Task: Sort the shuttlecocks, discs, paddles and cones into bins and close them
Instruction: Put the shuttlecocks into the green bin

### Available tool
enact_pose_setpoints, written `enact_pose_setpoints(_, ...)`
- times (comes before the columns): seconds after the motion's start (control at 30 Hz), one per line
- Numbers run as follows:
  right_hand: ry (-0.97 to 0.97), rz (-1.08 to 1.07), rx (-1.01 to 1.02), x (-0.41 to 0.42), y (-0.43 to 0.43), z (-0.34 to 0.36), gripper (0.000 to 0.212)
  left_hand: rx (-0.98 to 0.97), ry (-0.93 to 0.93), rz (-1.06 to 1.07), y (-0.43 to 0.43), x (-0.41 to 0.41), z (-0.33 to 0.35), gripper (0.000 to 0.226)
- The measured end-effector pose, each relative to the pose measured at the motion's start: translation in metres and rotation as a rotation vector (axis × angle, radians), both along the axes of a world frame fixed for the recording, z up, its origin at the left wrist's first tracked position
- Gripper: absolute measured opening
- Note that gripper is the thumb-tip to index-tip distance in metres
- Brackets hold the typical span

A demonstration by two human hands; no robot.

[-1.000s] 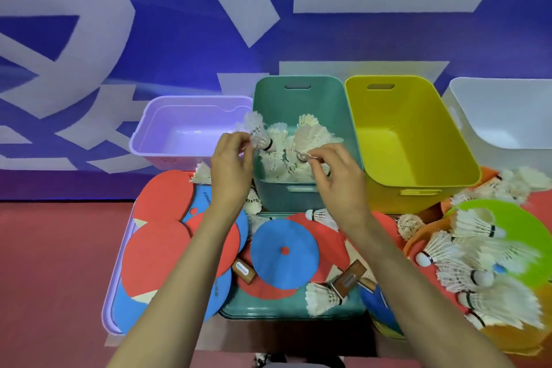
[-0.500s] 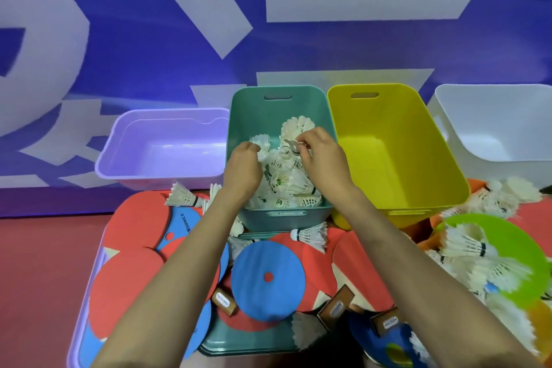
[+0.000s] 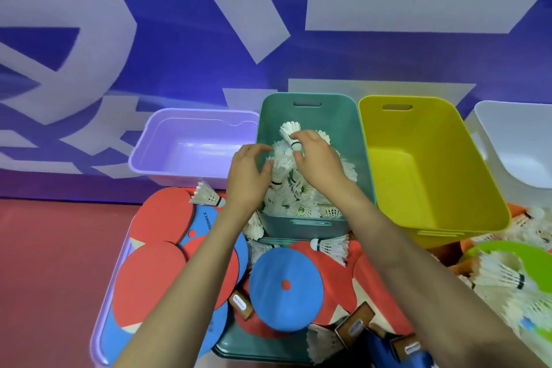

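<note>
Shuttlecocks (image 3: 301, 206) heap the teal bin (image 3: 310, 100), and in the head view both hands are over that heap. The right hand (image 3: 319, 158) pinches one shuttlecock (image 3: 289, 130) at its black-banded cork between thumb and forefinger. The long axis runs away from the fingers, with the feather skirt up and toward the bin's far wall. It hangs just above the pile, so by the look of it the drop needs only a release.

The left hand (image 3: 248, 173) sits just left of the right fingers, curled over the near-left of the heap. Whether it grips a shuttlecock or only touches feathers cannot be told.

For the next pick the left hand seems the nearer. A loose shuttlecock (image 3: 206, 196) lies below-left of its fingers, cork toward the wrist. Another (image 3: 331, 246) lies nearer the person than both hands, just outside the bin's near wall, cork pointing left and beside a blue disc (image 3: 285, 284).

Room is tight sideways — the purple bin (image 3: 194, 116) stands left of the left fingers, the yellow bin (image 3: 418, 134) right of the right. Both stand on a cluttered red surface (image 3: 53, 263).
</note>
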State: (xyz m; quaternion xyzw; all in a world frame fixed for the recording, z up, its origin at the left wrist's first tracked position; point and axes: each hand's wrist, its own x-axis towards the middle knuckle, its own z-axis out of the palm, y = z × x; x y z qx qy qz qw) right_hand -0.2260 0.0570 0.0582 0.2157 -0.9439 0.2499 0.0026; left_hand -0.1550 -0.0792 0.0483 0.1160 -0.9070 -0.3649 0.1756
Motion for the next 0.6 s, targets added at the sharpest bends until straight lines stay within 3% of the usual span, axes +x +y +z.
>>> enact_pose_setpoints(0.13,0.043,0.068,-0.116,0.034,-0.010,0.008,0.034,0.077,0.047,0.108,-0.022,0.024,-0.010,0.028)
enact_pose_setpoints(0.4,0.241,0.267,-0.354,0.111,-0.060,0.000,0.024,0.074,-0.320,0.241,-0.091,0.056,-0.065,0.043)
enact_pose_setpoints(0.5,0.177,0.334,-0.306,0.126,-0.083,-0.021,0.030,0.091,-0.374,0.225,-0.104,0.056,-0.078,0.049)
enact_pose_setpoints(0.6,-0.017,0.312,-0.137,0.127,-0.101,-0.046,0.039,0.084,-0.379,0.187,-0.112,0.051,-0.085,0.050)
